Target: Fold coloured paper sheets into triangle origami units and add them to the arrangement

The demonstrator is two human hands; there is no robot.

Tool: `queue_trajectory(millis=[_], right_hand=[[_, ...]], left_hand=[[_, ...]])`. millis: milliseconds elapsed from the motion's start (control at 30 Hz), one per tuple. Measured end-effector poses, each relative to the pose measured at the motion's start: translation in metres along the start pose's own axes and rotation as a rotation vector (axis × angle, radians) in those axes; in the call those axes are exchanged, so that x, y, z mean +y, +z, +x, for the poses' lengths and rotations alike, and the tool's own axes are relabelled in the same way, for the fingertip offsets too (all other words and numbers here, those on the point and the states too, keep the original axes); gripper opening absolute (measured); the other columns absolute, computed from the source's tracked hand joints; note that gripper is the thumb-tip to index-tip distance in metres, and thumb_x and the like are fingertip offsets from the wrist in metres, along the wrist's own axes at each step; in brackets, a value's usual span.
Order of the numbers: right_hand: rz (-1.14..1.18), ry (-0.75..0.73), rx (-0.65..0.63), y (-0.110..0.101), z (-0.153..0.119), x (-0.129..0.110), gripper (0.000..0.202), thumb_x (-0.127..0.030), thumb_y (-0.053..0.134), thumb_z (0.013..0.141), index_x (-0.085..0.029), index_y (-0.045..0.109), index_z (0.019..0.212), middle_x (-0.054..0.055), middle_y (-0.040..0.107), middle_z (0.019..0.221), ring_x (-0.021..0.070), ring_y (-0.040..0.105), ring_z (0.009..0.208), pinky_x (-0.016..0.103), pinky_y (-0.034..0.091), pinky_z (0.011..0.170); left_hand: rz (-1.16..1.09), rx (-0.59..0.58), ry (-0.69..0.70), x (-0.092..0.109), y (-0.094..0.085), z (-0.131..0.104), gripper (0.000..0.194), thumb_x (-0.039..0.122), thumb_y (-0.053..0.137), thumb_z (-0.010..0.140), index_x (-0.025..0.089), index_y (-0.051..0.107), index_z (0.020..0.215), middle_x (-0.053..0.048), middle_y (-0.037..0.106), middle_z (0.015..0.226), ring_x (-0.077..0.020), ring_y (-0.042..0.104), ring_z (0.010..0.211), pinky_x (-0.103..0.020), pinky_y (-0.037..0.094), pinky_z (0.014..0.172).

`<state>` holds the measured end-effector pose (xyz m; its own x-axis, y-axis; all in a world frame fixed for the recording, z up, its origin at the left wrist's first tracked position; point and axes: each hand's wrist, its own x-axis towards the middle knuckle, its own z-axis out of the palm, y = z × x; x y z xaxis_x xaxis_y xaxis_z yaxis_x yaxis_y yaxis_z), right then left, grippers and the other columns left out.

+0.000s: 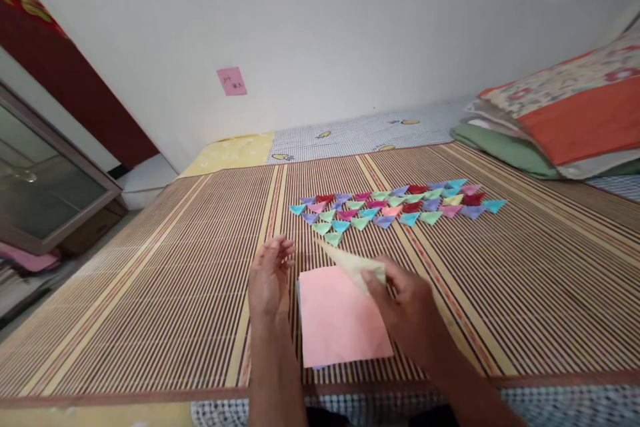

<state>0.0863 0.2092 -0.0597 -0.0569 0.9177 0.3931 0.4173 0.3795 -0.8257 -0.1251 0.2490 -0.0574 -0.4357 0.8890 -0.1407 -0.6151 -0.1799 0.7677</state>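
A stack of square paper with a pink sheet (pixel 343 320) on top lies on the striped mat near me. My right hand (pixel 400 290) pinches a pale yellow sheet (pixel 350 263) between thumb and fingers, tilted above the stack's far edge. To the left of the stack, my left hand (pixel 271 273) is raised with fingers apart, holding nothing. Beyond both hands, several small folded paper triangles (pixel 385 221) in many colors lie in staggered rows on the mat.
The striped bamboo mat (pixel 165 280) covers the bed. Folded bedding and a pillow (pixel 585 127) are piled at the far right. A white wall with a pink note (pixel 231 81) stands behind. A glass-fronted cabinet (pixel 45 167) is at the left.
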Motion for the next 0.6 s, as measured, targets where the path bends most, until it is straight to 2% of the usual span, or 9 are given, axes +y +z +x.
queue_trajectory(millis=[67,133,200,233,367,467,600], right_hand=[[0.303,0.177,-0.007,-0.019,0.022,-0.007,0.023,-0.039,0.063,0.093,-0.019,0.072,0.098,0.003,0.071,0.073,0.0203,0.065,0.064,0.029,0.048,0.056],[0.636,0.282,-0.077,-0.030,0.041,-0.013,0.028,-0.041,0.070,0.088,-0.019,0.074,0.106,0.005,0.077,0.084,0.0225,0.071,0.071,0.034,0.056,0.067],[0.845,0.314,-0.149,-0.030,0.055,-0.015,0.029,-0.039,0.076,0.083,-0.020,0.076,0.106,0.007,0.079,0.092,0.0236,0.074,0.077,0.036,0.058,0.073],[0.911,0.329,-0.177,-0.028,0.060,-0.015,0.028,-0.038,0.078,0.081,-0.021,0.077,0.103,0.007,0.080,0.092,0.0239,0.075,0.078,0.036,0.058,0.074],[0.995,0.335,-0.194,-0.013,0.067,-0.007,0.026,-0.035,0.082,0.079,-0.021,0.079,0.101,0.007,0.081,0.095,0.0243,0.076,0.085,0.036,0.059,0.079],[0.950,0.288,-0.197,-0.007,0.064,0.002,0.029,-0.037,0.078,0.084,-0.022,0.078,0.110,0.007,0.081,0.104,0.0238,0.076,0.092,0.037,0.059,0.084],[0.820,0.272,-0.264,-0.006,0.060,0.014,0.036,-0.035,0.083,0.079,-0.020,0.077,0.112,0.007,0.081,0.099,0.0238,0.076,0.085,0.035,0.059,0.078]], left_hand=[[0.112,-0.094,0.061,0.000,0.006,-0.006,0.027,0.034,0.078,0.083,0.011,0.077,0.098,-0.011,0.077,0.097,-0.0188,0.071,0.092,-0.024,0.055,0.074],[0.224,-0.218,0.105,0.002,0.012,-0.012,0.037,0.046,0.073,0.086,0.015,0.078,0.105,-0.013,0.076,0.110,-0.0228,0.069,0.109,-0.032,0.055,0.090],[0.272,-0.324,0.066,0.004,0.015,-0.019,0.044,0.052,0.070,0.088,0.017,0.076,0.114,-0.014,0.076,0.116,-0.0261,0.068,0.114,-0.037,0.054,0.095],[0.280,-0.333,0.022,0.005,0.015,-0.022,0.045,0.051,0.072,0.087,0.018,0.075,0.118,-0.014,0.077,0.114,-0.0270,0.070,0.111,-0.038,0.055,0.092],[0.318,-0.365,-0.108,0.010,0.018,-0.030,0.044,0.039,0.085,0.076,0.014,0.077,0.112,-0.013,0.081,0.096,-0.0292,0.076,0.092,-0.039,0.060,0.081],[0.308,-0.348,-0.080,0.009,0.023,-0.033,0.039,0.035,0.086,0.074,0.013,0.079,0.106,-0.013,0.081,0.094,-0.0281,0.077,0.087,-0.037,0.061,0.077],[0.245,-0.244,-0.017,0.002,0.032,-0.035,0.041,0.033,0.084,0.076,0.014,0.077,0.112,-0.012,0.081,0.099,-0.0276,0.077,0.091,-0.036,0.062,0.077]])
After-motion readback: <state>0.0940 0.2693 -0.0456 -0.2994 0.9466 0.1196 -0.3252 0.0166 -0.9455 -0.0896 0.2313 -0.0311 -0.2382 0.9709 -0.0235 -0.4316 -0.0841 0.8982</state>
